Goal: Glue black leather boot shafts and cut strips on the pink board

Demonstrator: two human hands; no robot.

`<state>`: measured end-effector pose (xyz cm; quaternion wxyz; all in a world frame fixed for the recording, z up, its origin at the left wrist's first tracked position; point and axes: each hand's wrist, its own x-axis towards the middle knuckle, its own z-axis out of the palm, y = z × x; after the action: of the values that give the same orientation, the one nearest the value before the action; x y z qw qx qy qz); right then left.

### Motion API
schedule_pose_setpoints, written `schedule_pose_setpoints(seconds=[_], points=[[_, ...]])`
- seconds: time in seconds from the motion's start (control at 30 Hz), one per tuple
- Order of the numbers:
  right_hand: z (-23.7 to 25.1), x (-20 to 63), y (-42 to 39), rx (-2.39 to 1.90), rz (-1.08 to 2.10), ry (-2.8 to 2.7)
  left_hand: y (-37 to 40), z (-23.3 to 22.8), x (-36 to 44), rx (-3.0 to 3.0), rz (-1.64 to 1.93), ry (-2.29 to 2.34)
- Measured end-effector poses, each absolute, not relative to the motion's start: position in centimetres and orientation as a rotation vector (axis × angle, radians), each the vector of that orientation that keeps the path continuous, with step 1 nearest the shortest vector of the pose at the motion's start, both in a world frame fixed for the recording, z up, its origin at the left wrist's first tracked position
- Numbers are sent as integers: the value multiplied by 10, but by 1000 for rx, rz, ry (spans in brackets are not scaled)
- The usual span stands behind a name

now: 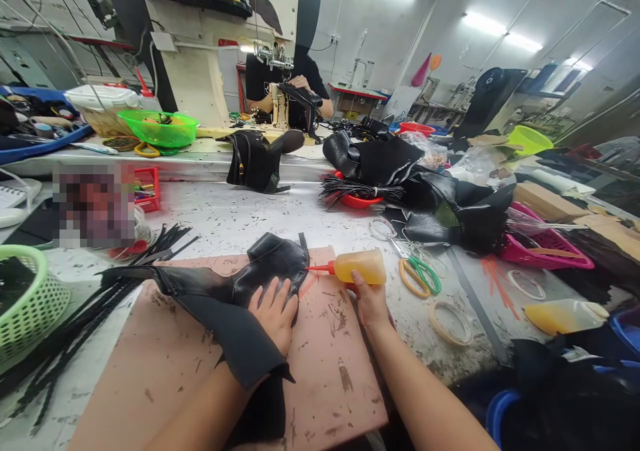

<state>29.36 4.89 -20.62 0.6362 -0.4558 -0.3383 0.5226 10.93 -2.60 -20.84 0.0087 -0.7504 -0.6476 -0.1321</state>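
A black leather boot upper (273, 261) lies across a pink board (340, 371), its long shaft piece stretching to the left. On the leather my left hand (274, 312) rests flat with fingers spread, and a dark flap of the upper covers my wrist. In my right hand (371, 301) is a squeeze bottle of yellow glue (363, 266), tipped sideways. Its red nozzle points left and meets the right edge of the upper, close to a thin black strip. The fingers behind the bottle are partly hidden.
Right of the board lie scissors (420, 276), a tape roll (450, 323) and a second glue bottle (565, 316). Black strips (100, 311) and a green basket (33, 304) are at left. Beyond stands a sewing machine (195, 57), with a person (315, 77) behind it.
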Motion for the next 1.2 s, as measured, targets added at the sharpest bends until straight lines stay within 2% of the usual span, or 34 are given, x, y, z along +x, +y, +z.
schedule_pose_setpoints(seconds=[0.27, 0.67, 1.2], points=[[-208, 293, 47, -1052, 1165, -790, -27, -212, 109, -2281, -412, -1951], [-200, 292, 39, -1102, 1170, -821, -27, -212, 111, -2187, -759, -1819], [-185, 291, 32, -1050, 1165, -1074, -28, -204, 108, -2267, -722, -1808]])
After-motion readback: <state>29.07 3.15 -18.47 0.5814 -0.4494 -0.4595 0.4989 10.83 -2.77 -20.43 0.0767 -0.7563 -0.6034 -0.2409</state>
